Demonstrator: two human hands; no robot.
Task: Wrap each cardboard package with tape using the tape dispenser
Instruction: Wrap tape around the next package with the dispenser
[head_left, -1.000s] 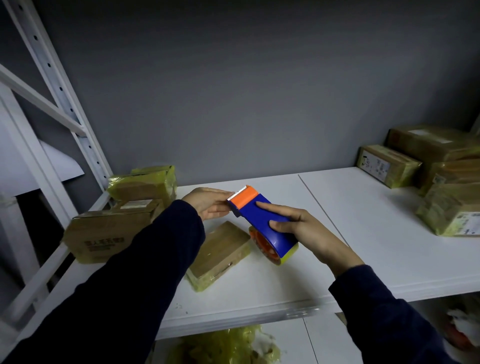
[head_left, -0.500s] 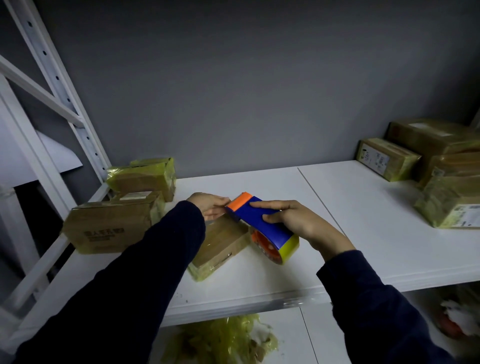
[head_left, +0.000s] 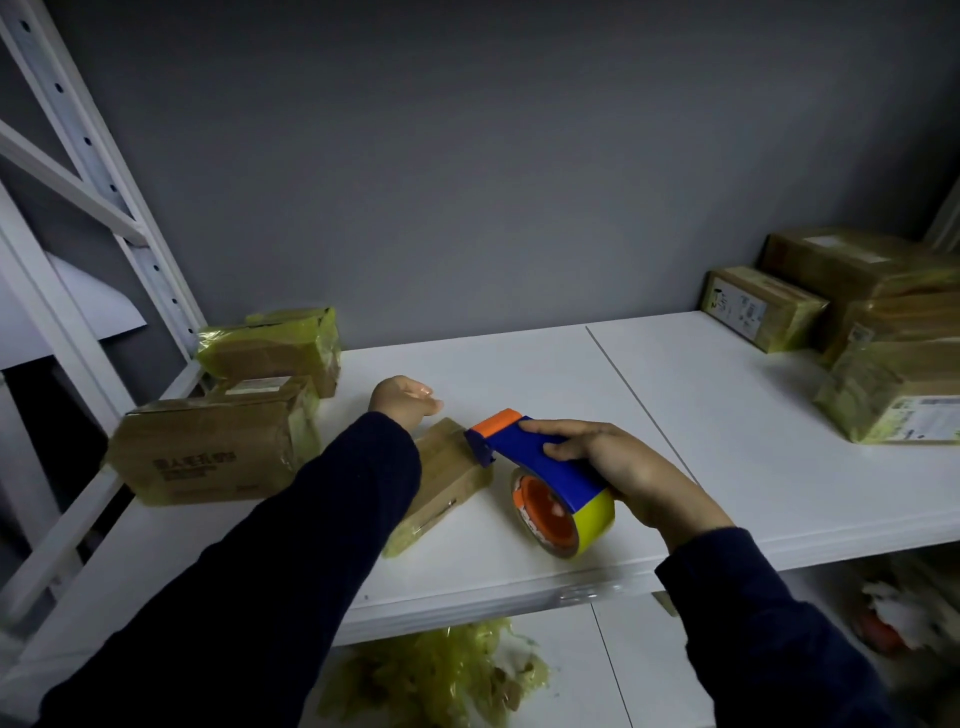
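A flat cardboard package (head_left: 448, 470) lies on the white shelf (head_left: 727, 457), partly under my left sleeve. My right hand (head_left: 628, 470) grips the blue tape dispenser (head_left: 543, 465) by its handle. The dispenser's orange head touches the package's right edge, and its yellow tape roll (head_left: 592, 525) stands on the shelf. My left hand (head_left: 402, 402) hovers just beyond the package's far end with its fingers loosely curled and pointing right. A glossy sheen lies across those fingers; whether they pinch tape is not clear.
Two taped boxes (head_left: 208, 452) (head_left: 275, 348) sit at the left by the white rack upright (head_left: 104, 171). Several taped boxes (head_left: 883, 384) are stacked at the right. Crumpled yellow tape scraps (head_left: 441, 675) lie on the lower shelf. A grey wall closes the back.
My right hand has lowered the dispenser, so its head now meets the package and the roll rests on the shelf. My left hand has left the dispenser head and moved back and left.
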